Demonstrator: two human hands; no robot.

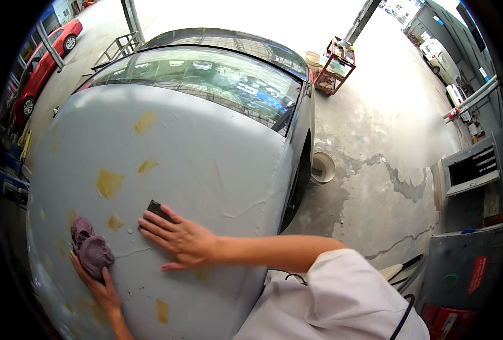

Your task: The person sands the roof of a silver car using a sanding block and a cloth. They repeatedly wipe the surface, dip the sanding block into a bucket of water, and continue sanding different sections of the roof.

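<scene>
A grey car hood (206, 153) fills the middle of the view, marked with several yellowish patches and wet streaks. My right hand (186, 241) lies nearly flat on it, fingers stretched toward the left. Under those fingers sticks out a piece of black sandpaper (159, 210), pressed against the hood; most of it is hidden by the hand. Lower left, my left hand (98, 286) has thumb and fingers around a damp purple-grey cloth (92, 249), which rests on the hood. The cloth covers part of the fingers.
Beyond the hood is the windshield (200, 79). A pale bucket (322, 168) stands on the floor by the front wheel (298, 195). Farther back are a red cart (335, 65) and a red car (46, 62). Loose panels (461, 266) lean at the right.
</scene>
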